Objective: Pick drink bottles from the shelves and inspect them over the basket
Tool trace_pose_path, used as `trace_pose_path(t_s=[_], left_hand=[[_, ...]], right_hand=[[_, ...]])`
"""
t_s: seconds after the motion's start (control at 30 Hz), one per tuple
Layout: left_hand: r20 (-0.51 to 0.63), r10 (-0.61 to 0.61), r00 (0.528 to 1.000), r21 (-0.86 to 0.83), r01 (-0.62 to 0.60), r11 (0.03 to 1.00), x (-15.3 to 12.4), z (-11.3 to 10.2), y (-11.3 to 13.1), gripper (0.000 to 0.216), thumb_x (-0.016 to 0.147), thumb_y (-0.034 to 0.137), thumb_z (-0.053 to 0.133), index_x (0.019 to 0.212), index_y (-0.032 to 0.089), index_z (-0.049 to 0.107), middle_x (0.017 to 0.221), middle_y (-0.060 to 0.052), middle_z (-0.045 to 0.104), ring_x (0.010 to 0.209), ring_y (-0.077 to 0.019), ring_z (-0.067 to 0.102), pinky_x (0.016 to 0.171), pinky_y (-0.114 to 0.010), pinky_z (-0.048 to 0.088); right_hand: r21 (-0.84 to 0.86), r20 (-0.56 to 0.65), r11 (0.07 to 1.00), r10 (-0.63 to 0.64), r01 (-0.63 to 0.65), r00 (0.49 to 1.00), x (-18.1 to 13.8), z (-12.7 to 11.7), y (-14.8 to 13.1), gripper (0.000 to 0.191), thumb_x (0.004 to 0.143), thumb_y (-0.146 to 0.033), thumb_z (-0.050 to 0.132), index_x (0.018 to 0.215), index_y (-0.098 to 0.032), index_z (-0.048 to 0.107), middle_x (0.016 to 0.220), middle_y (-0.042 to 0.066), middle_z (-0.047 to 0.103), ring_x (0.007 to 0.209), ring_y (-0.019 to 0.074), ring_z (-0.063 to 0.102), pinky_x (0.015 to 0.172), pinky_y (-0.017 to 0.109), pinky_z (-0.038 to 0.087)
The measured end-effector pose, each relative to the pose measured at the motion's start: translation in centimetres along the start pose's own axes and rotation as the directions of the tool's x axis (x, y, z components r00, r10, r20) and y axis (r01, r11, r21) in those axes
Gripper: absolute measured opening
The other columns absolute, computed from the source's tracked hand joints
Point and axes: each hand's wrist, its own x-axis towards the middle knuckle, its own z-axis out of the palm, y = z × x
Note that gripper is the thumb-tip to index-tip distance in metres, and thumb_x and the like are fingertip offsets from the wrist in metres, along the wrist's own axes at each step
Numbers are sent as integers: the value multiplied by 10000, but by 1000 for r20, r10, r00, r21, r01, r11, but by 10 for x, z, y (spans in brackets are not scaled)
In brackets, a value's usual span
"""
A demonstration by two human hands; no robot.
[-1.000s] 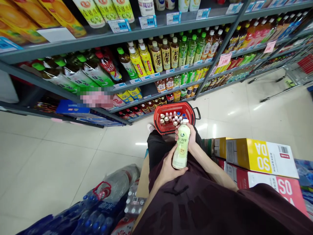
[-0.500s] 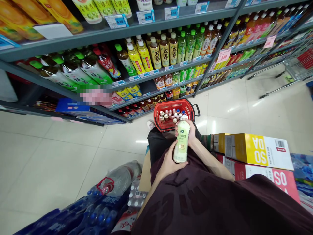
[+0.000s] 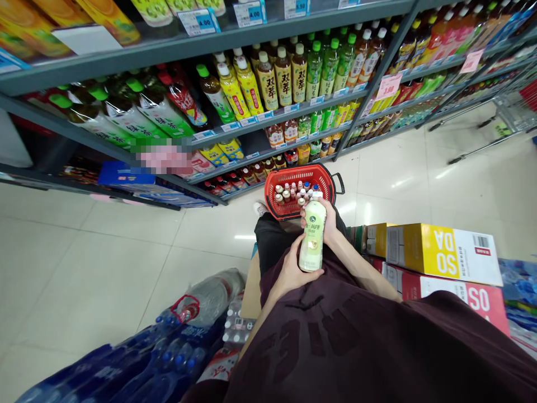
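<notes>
A pale green drink bottle [image 3: 312,238] with a white cap is held close to my body, its label facing up toward me. My left hand [image 3: 293,270] grips it around the lower end, thumb along the side and fingers under the base. Near the cap, my right hand [image 3: 329,221] is wrapped round the upper part; some of its fingers are hidden behind the bottle. Just beyond, a red shopping basket [image 3: 274,174] stands on the floor with several small capped bottles [image 3: 286,196] upright inside.
Shelves of drink bottles [image 3: 283,78] run across the front. Soda cartons [image 3: 444,252] are stacked at the right, and wrapped packs of blue-capped bottles [image 3: 138,358] stand at the lower left. A shopping cart [image 3: 509,112] is at the far right.
The view has shifted slightly, so the shelf edges sit a little higher. Both hands keep the same hold on the bottle.
</notes>
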Motion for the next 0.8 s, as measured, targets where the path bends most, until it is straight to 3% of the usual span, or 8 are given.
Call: trace_pose_path(t_s=[0.57,0.8], left_hand=[[8,27,1000,-13,-27,1000,1,-1,-1,1049,649,341,897,1533,240,341,1505,-141,537,1358,-330,551,1150,-494,449],[-39,153,987,49,-151,987,3,0,-4,986,665,328,878,1502,230,366,1499,-161,465,1399,-354,474,1186,-545,385]], right_hand=[[20,19,1000,-15,14,1000,0,2,0,466,882,-640,534,867,-188,641,643,28,674,499,166,611,472,266,518],[42,38,999,3,-5,999,2,-2,0,456,852,-640,576,866,-189,645,668,37,699,525,175,632,487,279,535]])
